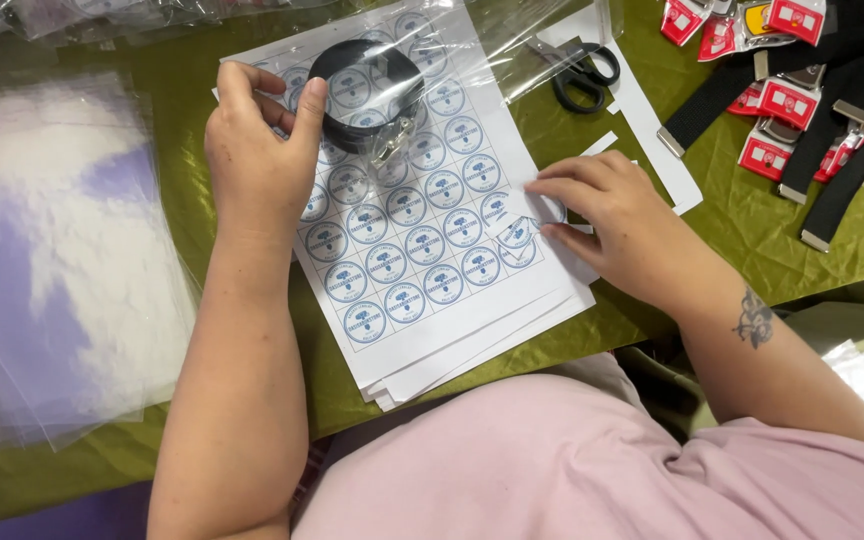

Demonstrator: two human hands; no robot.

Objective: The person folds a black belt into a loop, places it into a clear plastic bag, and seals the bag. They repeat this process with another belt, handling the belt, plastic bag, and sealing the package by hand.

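Stack of clear bags (pixel 52 250) at bench left. Left hand (pixel 257 160) gripping bagged black strap coil (pixel 367 95) atop sticker sheet (pixel 422 220). Right hand (pixel 607 205) pinching round sticker (pixel 517 232) at sheet's edge. Scissors (pixel 582 75), black straps (pixel 812 110) far right.

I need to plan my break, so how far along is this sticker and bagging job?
Done: a black strap already sits in a clear bag, held by the left hand. In hand: the right hand peels a round sticker off the sheet. Left: many loose black straps and a stack of clear bags.
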